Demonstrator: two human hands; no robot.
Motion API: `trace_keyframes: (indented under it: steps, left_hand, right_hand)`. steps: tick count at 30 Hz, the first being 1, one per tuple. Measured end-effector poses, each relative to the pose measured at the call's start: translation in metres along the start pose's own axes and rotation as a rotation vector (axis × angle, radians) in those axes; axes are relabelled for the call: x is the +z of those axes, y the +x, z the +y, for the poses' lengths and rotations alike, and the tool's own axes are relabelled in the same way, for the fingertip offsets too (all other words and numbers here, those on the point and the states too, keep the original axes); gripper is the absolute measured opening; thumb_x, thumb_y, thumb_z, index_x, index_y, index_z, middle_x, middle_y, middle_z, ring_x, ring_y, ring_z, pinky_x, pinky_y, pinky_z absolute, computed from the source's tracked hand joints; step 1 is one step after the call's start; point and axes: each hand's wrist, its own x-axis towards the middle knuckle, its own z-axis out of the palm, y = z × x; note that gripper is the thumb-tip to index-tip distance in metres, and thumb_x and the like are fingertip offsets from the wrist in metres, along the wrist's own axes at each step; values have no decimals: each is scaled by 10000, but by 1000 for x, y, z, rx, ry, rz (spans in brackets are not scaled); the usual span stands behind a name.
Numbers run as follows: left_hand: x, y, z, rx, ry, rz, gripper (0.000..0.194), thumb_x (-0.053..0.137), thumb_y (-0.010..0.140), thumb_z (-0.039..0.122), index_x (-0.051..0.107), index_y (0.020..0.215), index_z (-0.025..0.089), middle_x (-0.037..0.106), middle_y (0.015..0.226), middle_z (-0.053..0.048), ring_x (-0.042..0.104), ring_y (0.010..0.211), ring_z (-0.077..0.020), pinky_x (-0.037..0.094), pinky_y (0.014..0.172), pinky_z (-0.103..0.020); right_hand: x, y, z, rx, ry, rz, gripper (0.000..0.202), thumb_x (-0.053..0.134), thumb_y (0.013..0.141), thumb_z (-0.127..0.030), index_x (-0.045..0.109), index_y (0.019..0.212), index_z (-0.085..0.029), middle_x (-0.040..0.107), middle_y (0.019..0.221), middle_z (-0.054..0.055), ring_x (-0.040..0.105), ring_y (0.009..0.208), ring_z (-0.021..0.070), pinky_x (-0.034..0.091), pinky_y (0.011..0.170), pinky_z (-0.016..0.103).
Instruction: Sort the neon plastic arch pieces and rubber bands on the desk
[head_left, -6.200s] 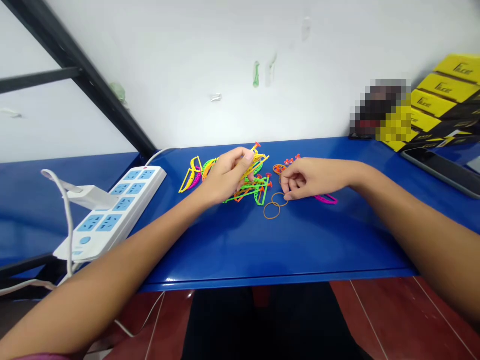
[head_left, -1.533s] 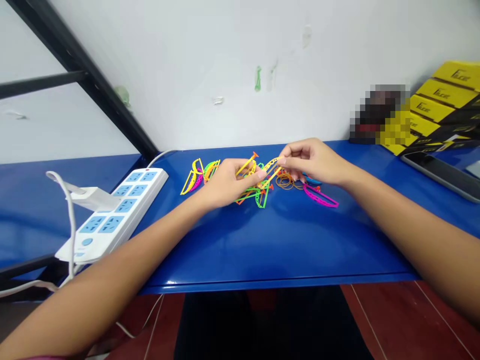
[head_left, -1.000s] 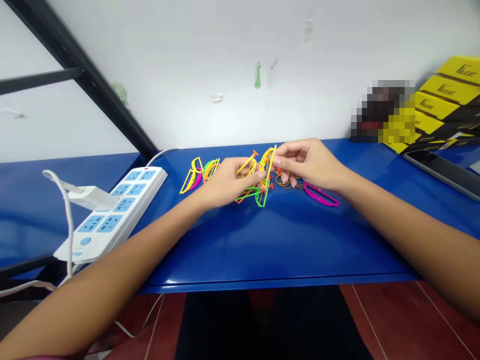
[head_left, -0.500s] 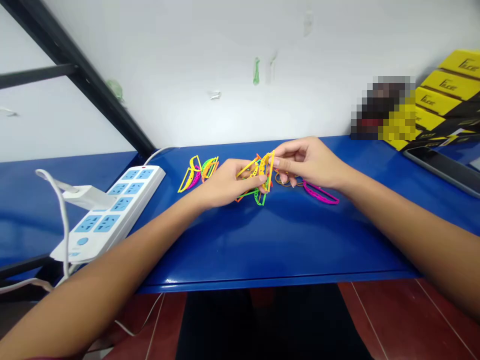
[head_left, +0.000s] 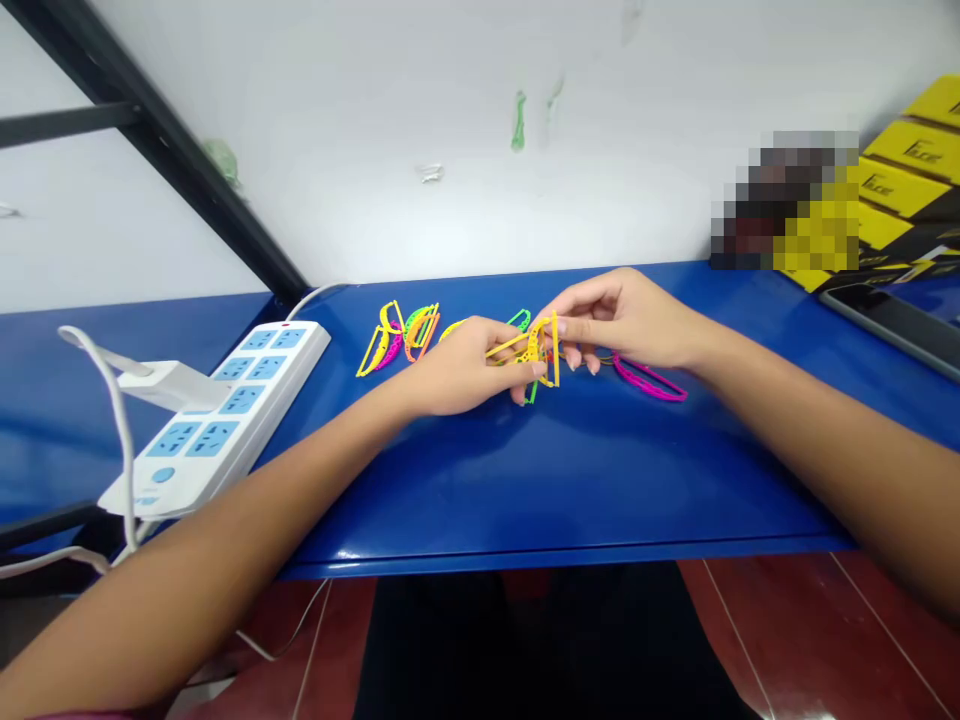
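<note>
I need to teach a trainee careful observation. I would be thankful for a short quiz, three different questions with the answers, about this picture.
1. True or false: the power strip lies to the left of the left hand.
2. Which colour is the bow in the left hand? A) blue B) magenta C) yellow
3. Fill in: the phone lies in front of the stacked yellow and black ____.

Key: 1. True. 2. C. 3. boxes.
</note>
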Motion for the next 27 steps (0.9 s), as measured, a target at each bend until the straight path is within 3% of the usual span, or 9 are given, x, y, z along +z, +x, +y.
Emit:
trace_keyframes:
  steps: [3, 9, 13, 21, 24, 27]
  left_hand:
    - [0, 0, 1, -39, -15, 23, 315, 866, 849, 439, 810, 918, 138, 684, 624, 0, 578, 531, -117, 421, 520, -219]
    - [-1, -2, 8, -48, -100, 55, 378, 918, 811, 477, 806, 871, 121, 563, 592, 32, 435, 513, -81, 305, 477, -218]
    - [-1, -3, 10, -66, -128, 84, 399, 942, 783, 477, 767, 799, 118, 511, 567, 47, 385, 507, -70, 257, 470, -227]
    - [-1, -2, 7, -64, -156, 93, 396, 875, 875, 462, 664, 728, 160, 493, 550, 57, 385, 476, -67, 262, 458, -235]
    - [2, -1, 6, -31, -230, 116, 511, 849, 897, 558, 565, 694, 185, 427, 535, 77, 334, 465, -59, 234, 455, -237]
    - [4, 0, 3, -27, -240, 164, 549, 831, 899, 632, 563, 715, 191, 386, 533, 86, 309, 463, -61, 205, 448, -243]
  right_hand:
    - [-5, 1, 0, 8, 29, -36, 398, 923, 853, -537, 864, 1041, -192, 761, 698, 35, 681, 571, 157, 541, 491, 279]
    - [-9, 2, -1, -40, 94, -80, 374, 925, 868, -527, 863, 1030, -195, 749, 692, 26, 647, 563, 140, 510, 475, 263]
    - [-4, 2, 0, -57, 103, 1, 396, 946, 842, -547, 844, 967, -186, 732, 678, 25, 622, 545, 131, 482, 445, 255]
    - [0, 3, 1, -98, 29, 141, 334, 948, 847, -479, 760, 875, -204, 690, 615, 4, 607, 485, 135, 474, 437, 270]
    - [4, 2, -1, -92, -10, 129, 305, 930, 857, -448, 740, 840, -210, 701, 617, 2, 612, 487, 138, 482, 445, 270]
    - [10, 0, -2, -65, -42, 66, 262, 905, 870, -404, 739, 846, -202, 717, 625, 10, 630, 502, 144, 494, 459, 269]
